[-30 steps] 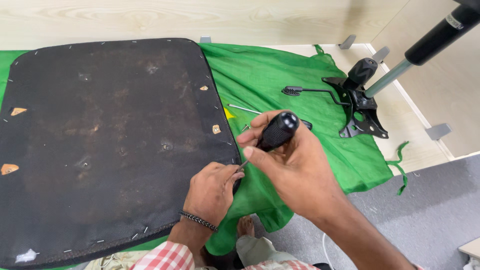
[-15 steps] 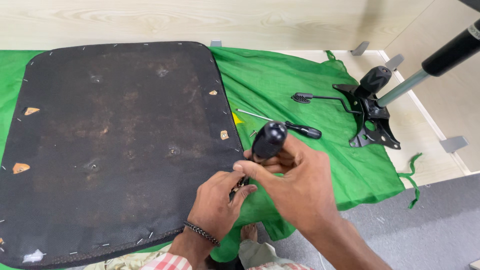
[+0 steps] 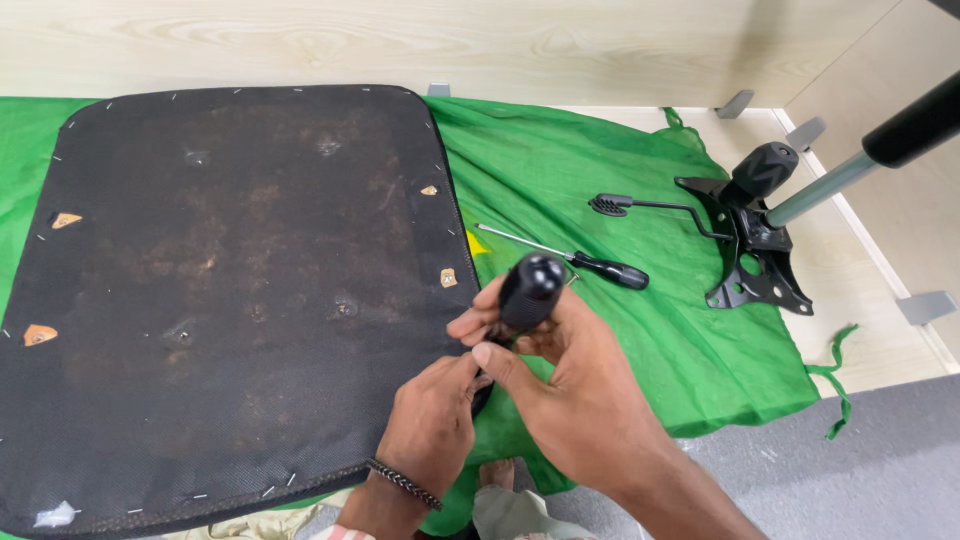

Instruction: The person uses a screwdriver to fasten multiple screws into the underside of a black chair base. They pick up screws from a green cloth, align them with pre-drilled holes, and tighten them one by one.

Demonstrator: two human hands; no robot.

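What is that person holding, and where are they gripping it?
The right hand grips a black-handled screwdriver by its handle; the left hand pinches near its tip.

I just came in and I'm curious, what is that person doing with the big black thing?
A person holds a black-handled tool in the right hand, pressed at the edge of an upturned chair seat. The left hand steadies that spot. A screwdriver and a black metal chair mechanism lie on the green cloth.

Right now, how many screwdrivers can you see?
2. One screwdriver is gripped in the right hand at the seat pad's edge; the other lies on the green cloth. Others may be hidden.
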